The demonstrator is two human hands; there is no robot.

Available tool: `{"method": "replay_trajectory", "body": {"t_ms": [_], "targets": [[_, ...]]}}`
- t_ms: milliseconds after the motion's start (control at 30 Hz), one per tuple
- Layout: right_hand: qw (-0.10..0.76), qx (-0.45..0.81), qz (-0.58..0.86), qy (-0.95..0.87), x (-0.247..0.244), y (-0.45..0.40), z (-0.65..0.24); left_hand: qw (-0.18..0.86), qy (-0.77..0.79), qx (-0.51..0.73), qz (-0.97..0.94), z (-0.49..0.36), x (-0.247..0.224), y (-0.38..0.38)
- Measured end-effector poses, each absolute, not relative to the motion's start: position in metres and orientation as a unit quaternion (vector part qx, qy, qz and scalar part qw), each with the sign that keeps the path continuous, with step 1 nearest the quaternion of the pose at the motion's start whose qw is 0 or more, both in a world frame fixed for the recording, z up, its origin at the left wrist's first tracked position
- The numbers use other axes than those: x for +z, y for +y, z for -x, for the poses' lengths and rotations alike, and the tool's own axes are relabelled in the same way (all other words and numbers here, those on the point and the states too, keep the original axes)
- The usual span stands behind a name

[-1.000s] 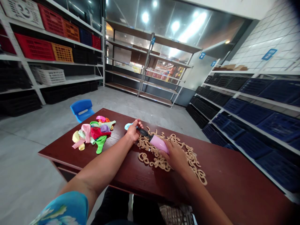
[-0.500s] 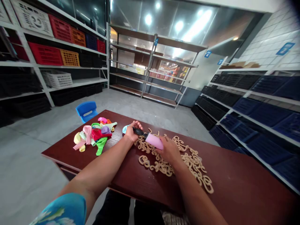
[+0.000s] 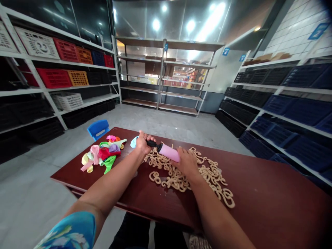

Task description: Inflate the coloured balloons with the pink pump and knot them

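Holding a smooth, pink, pump-like cylinder [image 3: 169, 153] with a narrower black end [image 3: 151, 143], two bare hands work just above the middle of a glossy, dark red-brown worktop [image 3: 249, 186]. The left hand [image 3: 144, 142] has its fingers curled round the black end; the right hand [image 3: 188, 162] wraps the far end of the pink body. A pale blue, rubbery-looking piece [image 3: 134, 141] shows just beside the left hand; whether it is joined to the black end cannot be told.

The step in hand looks like steadying or working the cylinder between both hands. The next move seems to call for a firm left grip and a right hand kept in line with the body.

Below and around the right hand lie many tan, curled, ring-like pieces [image 3: 210, 174]. Well apart, at the worktop's left, sits a loose heap of limp, multicoloured balloons [image 3: 105, 152]. Beyond that corner stands a blue plastic chair [image 3: 98, 128].
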State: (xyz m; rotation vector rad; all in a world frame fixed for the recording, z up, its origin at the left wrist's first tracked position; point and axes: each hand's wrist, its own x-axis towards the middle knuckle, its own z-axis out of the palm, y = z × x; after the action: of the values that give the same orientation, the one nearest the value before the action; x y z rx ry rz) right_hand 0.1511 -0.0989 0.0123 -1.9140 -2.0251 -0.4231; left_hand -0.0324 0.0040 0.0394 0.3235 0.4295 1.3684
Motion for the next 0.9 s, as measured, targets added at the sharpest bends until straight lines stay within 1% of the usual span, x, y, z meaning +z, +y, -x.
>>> {"method": "replay_trajectory", "body": {"t_ms": [100, 300, 567, 733, 900], "targets": [[0.157, -0.119, 0.698, -0.689, 0.011, -0.098, -0.156, 0.721, 0.217, 0.640, -0.157, 0.028, 0.050, 0.007], [0.184, -0.088, 0.720, -0.664, 0.013, -0.095, -0.164, 0.675, 0.254, 0.672, -0.164, 0.034, 0.079, 0.021], [0.192, -0.062, 0.740, -0.642, 0.016, -0.091, -0.168, 0.634, 0.308, 0.678, -0.209, 0.051, 0.117, 0.044], [0.191, -0.054, 0.752, -0.628, 0.013, -0.089, -0.171, 0.637, 0.299, 0.677, -0.217, 0.044, 0.122, 0.048], [0.196, -0.089, 0.748, -0.627, 0.009, -0.090, -0.172, 0.647, 0.275, 0.678, -0.215, 0.025, 0.115, 0.034]]}}
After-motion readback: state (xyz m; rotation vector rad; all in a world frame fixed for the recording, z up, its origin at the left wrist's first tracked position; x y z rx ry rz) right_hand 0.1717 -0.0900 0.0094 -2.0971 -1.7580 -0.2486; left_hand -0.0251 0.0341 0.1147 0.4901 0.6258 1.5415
